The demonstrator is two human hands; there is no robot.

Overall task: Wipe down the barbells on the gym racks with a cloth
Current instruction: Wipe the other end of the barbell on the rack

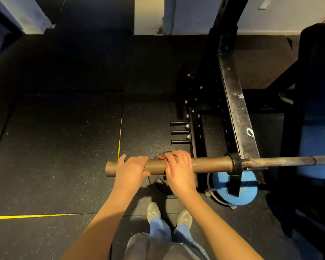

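We look straight down on the barbell (210, 163), which lies level across the near part of the scene, running from left of centre out past the right edge. Its thick bronze sleeve (156, 166) forms the free left end. A dark collar (236, 163) marks where the sleeve meets the thinner, worn shaft (289, 160), and there the bar sits on the black rack (235, 109).

Both of our hands are on the sleeve, close together but apart. The left hand (130, 167) sits near the sleeve's open end, with its fingers draped over the top to the far side and its thumb tucked along the near side. The right hand (178, 169) holds the sleeve just to the right of it, fingers bent over the top and pointing toward the left hand. Whether anything is pressed beneath either palm we cannot tell, since the hands cover that part of the metal.

Below the sleeve, a black plate (158, 186) lies flat on the speckled rubber floor (54, 147). To its right, a blue plate (219, 184) sits low beside the rack's base. Three black pegs (179, 132) jut left from the rack's upright, farther back. A yellow line (26, 216) crosses the floor at near left, and our shoes (153, 211) stand just near of the black plate.
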